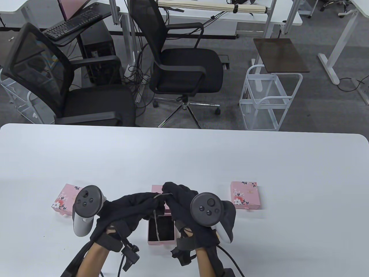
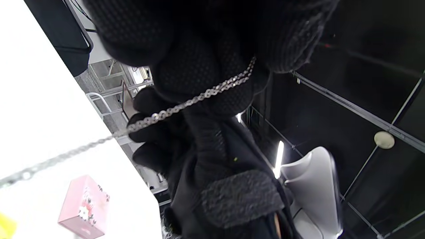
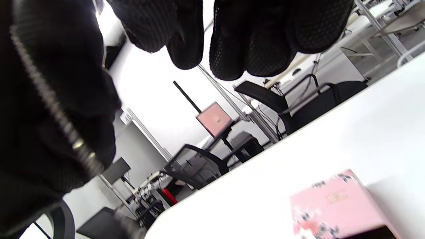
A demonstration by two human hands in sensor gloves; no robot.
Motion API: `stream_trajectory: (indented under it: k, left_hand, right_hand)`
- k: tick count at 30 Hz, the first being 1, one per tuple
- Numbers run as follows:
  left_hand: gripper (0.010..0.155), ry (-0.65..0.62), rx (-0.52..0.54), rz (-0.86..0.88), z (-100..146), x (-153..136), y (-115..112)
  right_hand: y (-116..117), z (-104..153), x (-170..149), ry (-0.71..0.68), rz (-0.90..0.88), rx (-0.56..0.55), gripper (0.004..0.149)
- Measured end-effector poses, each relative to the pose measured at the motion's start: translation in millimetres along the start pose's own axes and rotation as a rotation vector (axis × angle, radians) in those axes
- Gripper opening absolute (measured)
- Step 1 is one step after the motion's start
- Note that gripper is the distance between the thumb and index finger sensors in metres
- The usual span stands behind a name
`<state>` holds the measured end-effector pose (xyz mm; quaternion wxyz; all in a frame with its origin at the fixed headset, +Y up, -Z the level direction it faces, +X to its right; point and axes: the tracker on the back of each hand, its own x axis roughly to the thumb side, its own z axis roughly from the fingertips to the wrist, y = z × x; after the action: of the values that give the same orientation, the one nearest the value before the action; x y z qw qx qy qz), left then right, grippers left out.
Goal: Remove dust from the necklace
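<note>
Silver necklace (image 1: pixel 161 196) pinched between both gloved hands, above the middle of the white table (image 1: pixel 184 155). Left hand (image 1: pixel 126 207) with fingers curled round the chain, seen close in the left wrist view, where the links (image 2: pixel 199 96) run across the glove fabric and go on down to the left, blurred. Right hand (image 1: pixel 178 199) with fingertips closed on the same chain, facing the left hand and touching it. One thin part of the chain hanging down from the grip into the open pink box (image 1: pixel 161 230), with dark lining inside, just under the hands. Grey tracker on the back of each hand.

Pink lid (image 1: pixel 158 190) with flowers partly hidden behind the hands. Closed pink flowered box (image 1: pixel 65 199) to the left, partly covered by the left tracker; another one (image 1: pixel 245 194) to the right, well apart from the hands. Small gold writing on the right box, too small to read.

Beyond the table edge two black office chairs (image 1: pixel 184 66), a white wire trolley (image 1: pixel 268 98) with a brown top, a keyboard (image 1: pixel 72 24), cables on the grey floor.
</note>
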<state>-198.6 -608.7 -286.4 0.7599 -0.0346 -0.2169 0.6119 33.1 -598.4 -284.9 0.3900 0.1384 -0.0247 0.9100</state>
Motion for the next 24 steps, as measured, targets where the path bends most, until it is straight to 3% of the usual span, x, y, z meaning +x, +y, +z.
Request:
stream_trajectory:
  k: [3,5,9,12,17,24]
  left_hand:
    - [0.04,0.021,0.062,0.006,-0.3,-4.6,4.2]
    - [0.04,0.021,0.103,0.012,0.4,-5.1,6.4]
    - [0.04,0.03,0.172,0.002,3.1,-4.7,10.3]
    - [0.04,0.023,0.222,0.003,5.0,-4.7,11.0]
    - [0.041,0.018,0.189,0.028,5.0,-3.3,3.2]
    - [0.041,0.014,0.189,0.051,5.7,-2.3,-1.4]
  right_hand:
    - [-1.6,-0.1,-0.7,0.02,0.007,0.036,0.052]
    - [-6.2,3.3,3.1,-0.011,-0.004,-0.026,0.052]
    - [-12.9,12.1,14.3,-0.102,-0.03,-0.143,0.042]
    - [-11.8,16.1,23.1,-0.153,-0.079,-0.11,0.04]
    - [4.5,14.2,32.2,-0.174,-0.081,0.002,0.055]
    - [18.3,14.3,39.8,-0.196,-0.055,-0.06,0.054]
